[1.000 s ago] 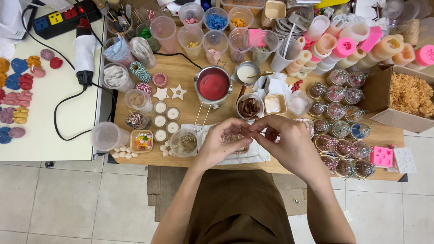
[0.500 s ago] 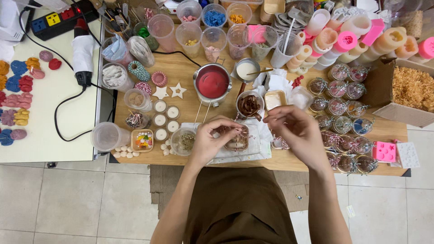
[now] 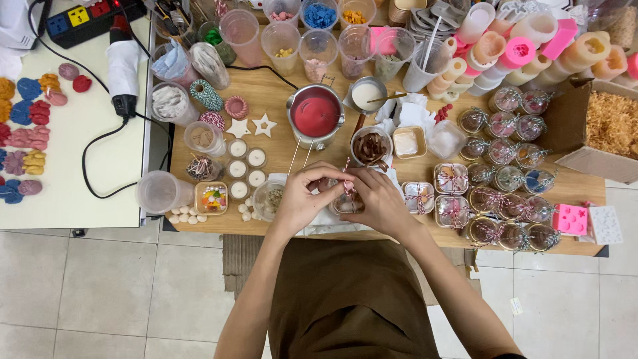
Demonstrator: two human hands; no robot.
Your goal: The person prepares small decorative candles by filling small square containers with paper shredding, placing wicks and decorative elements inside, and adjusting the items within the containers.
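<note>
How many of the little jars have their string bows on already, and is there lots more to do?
Many look done: the tied jars to the right wear red-and-white twine. Both hands, left hand and right hand, are tying twine on one small container between them. Left over: I cannot spot any untied container; the small white candles sit bare.

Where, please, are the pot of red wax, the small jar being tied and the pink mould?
pot of red wax [image 3: 315,116], head view, on the red wax surface.
small jar [image 3: 345,204], head view, on its lid between the hands.
pink mould [image 3: 570,219], head view, on its top face.
</note>
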